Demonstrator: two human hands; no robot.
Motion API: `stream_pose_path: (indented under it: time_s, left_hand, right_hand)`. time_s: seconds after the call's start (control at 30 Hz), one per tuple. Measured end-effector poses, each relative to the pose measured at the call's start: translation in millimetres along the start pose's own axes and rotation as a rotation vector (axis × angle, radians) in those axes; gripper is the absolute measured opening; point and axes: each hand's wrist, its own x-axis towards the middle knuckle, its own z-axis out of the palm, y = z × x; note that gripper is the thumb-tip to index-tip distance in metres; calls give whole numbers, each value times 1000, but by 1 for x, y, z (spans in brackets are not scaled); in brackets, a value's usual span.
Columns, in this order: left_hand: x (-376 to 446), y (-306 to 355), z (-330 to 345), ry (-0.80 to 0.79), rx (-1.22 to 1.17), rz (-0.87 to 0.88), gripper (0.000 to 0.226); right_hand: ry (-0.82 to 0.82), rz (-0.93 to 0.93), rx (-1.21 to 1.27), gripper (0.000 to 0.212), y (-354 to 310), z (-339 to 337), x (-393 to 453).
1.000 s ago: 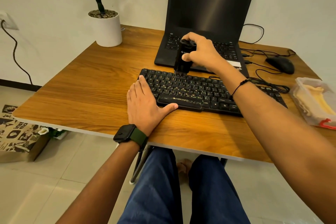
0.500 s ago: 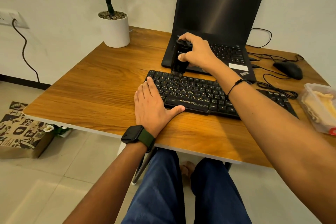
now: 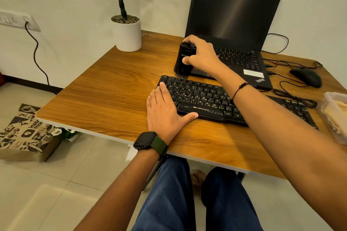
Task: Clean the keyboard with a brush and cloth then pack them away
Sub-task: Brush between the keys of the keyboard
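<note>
Left hand [image 3: 165,112] flat with straight fingers on the wooden counter [image 3: 105,99], touching the left end of the black keyboard [image 3: 202,99], right hand [image 3: 201,55] grasping the black brush [image 3: 183,60], bristles at the keyboard's far edge, open laptop [image 3: 232,24] behind.

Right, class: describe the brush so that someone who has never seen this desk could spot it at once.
Start at the open laptop at the back of the wooden desk. Just in front of its left corner, above the far edge of the black keyboard, the right hand grips the brush. It is the only upright black block with short bristles pointing down.
</note>
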Motion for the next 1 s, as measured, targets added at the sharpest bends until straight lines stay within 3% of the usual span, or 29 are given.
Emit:
stream_pose_path:
  time_s: [0.2, 0.37, 0.7, 0.87, 1.0]
  left_hand:
    - [0, 0, 1, -2, -2, 0, 126]
    - [0, 0, -1, 4, -23, -6, 126]
    - [-2, 0, 0, 25, -87, -33, 124]
    - [-6, 0, -1, 45, -126, -52, 121]
    - [-7, -3, -1, 66, -161, -98, 118]
  right_hand:
    - [-101, 21, 45, 46, -7, 1, -5]
    - [-23, 14, 81, 46, -17, 5, 5]
    - [-133, 47, 62, 48, -23, 19, 7]
    - [-39, 2, 48, 47, -28, 18, 12]
    - [-83, 21, 20, 50, -32, 29, 13]
